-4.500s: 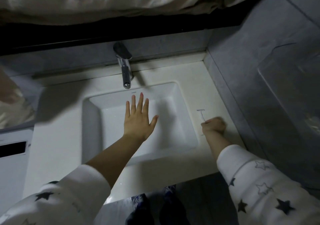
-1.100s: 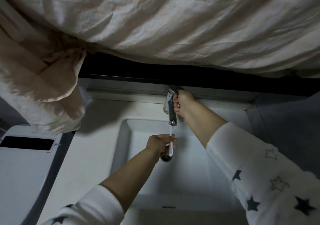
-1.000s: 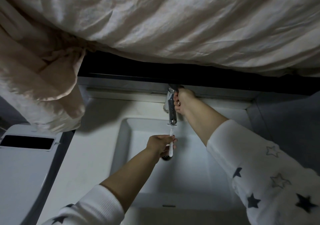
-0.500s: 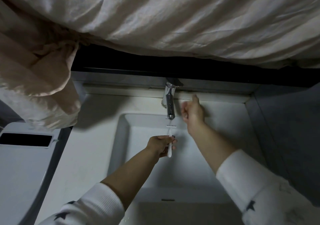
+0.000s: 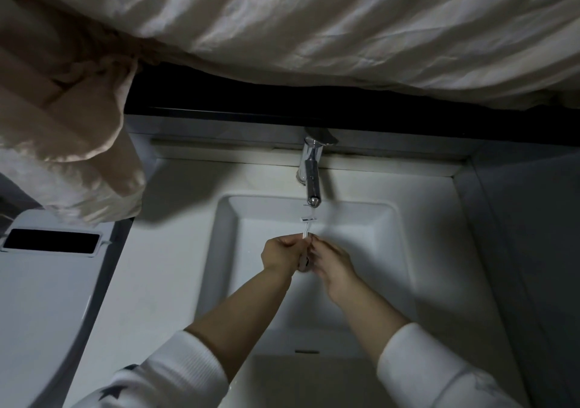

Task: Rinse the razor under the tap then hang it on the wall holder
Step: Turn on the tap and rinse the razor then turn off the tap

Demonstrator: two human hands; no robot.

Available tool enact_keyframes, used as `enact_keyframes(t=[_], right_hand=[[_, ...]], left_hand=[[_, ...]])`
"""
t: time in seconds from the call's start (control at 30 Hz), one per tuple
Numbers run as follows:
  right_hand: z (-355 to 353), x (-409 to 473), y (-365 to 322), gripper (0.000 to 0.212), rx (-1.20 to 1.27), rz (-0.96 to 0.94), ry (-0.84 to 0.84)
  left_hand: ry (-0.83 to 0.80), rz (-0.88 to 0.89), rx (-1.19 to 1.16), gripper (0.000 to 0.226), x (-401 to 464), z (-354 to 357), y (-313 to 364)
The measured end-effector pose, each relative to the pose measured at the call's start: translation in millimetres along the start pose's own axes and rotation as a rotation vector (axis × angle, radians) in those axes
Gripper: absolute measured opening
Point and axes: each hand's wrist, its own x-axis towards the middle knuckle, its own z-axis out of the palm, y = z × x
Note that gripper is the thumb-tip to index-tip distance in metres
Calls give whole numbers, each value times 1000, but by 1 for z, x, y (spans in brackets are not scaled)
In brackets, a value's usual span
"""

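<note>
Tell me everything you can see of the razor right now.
The razor is a thin, pale, plastic-looking disposable type with a small crosswise head on a slim handle. It stands roughly upright, head up, just below the tap spout, over the sink. The left hand and right hand both close around its lower handle, hiding it. Whether water runs cannot be told.

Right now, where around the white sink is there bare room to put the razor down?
The pale counter left of the white rectangular sink basin, between it and the hanging cream cloth, is bare. The strip to the right, up to the grey wall, is bare too. It is crowded under the chrome tap: the left hand and right hand hold the white razor.
</note>
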Motion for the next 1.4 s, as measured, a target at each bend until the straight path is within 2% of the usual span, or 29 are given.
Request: enact_keyframes(t=[0.07,0.13,0.2,0.27,0.43,0.6,0.93,1.2,1.4], right_hand=[[3,5,3,22,14,-34,38],[4,6,3,15,-19,-160,153],[5,5,1,18,-71,-292,243],[6,7,-2,19,-71,-334,252],[9,15,-26,9,-110,-271,252],[7,21,-40,16,-191,-297,205],[7,30,-44,7,-251,-291,146],[10,37,-41,15,-295,-264,139],[11,37,-42,30,-314,-254,131]], left_hand=[[7,-4,-13,17,3,-1,-2],[15,-3,-30,22,5,-1,-4],[18,-13,-32,19,3,-1,-1],[7,-19,-35,11,1,2,3],[-14,-19,-23,11,7,9,6],[-17,3,40,7,19,12,6],[-11,65,154,20,37,12,10],[13,148,292,26,40,8,13],[9,184,342,27,39,5,15]])
